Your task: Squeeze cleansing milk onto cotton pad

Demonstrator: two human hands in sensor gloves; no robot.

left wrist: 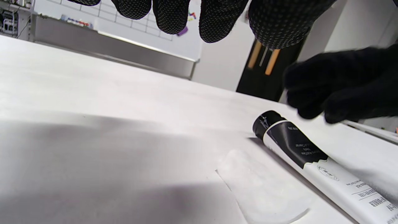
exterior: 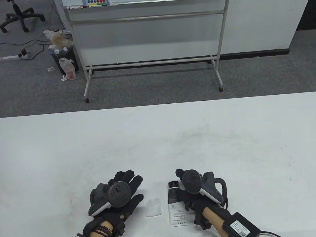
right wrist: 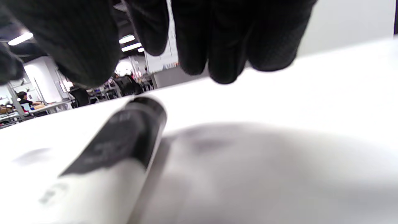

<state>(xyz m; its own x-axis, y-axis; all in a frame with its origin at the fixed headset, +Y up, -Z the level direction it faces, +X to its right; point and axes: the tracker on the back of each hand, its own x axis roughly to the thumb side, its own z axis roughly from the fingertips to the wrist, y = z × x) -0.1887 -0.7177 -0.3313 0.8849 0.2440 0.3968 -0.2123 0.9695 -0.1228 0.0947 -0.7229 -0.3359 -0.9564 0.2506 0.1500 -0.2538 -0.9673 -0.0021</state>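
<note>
The right hand (exterior: 196, 192), in a black sensor glove with a tracker strapped on its back, hovers just above the table with its fingers (right wrist: 224, 40) hanging loose and clear of the surface, grasping nothing. Just beside it, on its left, lies the cleansing milk tube (exterior: 176, 204), a soft white plastic tube with a black upper band and black cap. The tube's long axis runs roughly away from the person, cap at the far end and crimped tail toward the near table edge. In the right wrist view the cap end (right wrist: 136, 124) sits just below and left of the fingertips, apart from them.

The left hand (exterior: 117, 195), likewise gloved, rests palm down with fingers spread, holding nothing. Between it and the tube lies the small white square cotton pad (exterior: 153, 207), flat on the white table (exterior: 159, 140), just beside the tube's left flank and not touching it as far as the left wrist view shows.

The right hand is plainly the nearer to the tube, so a short leftward reach should bring it to the tube's body; the pad is nearer the left hand.
</note>
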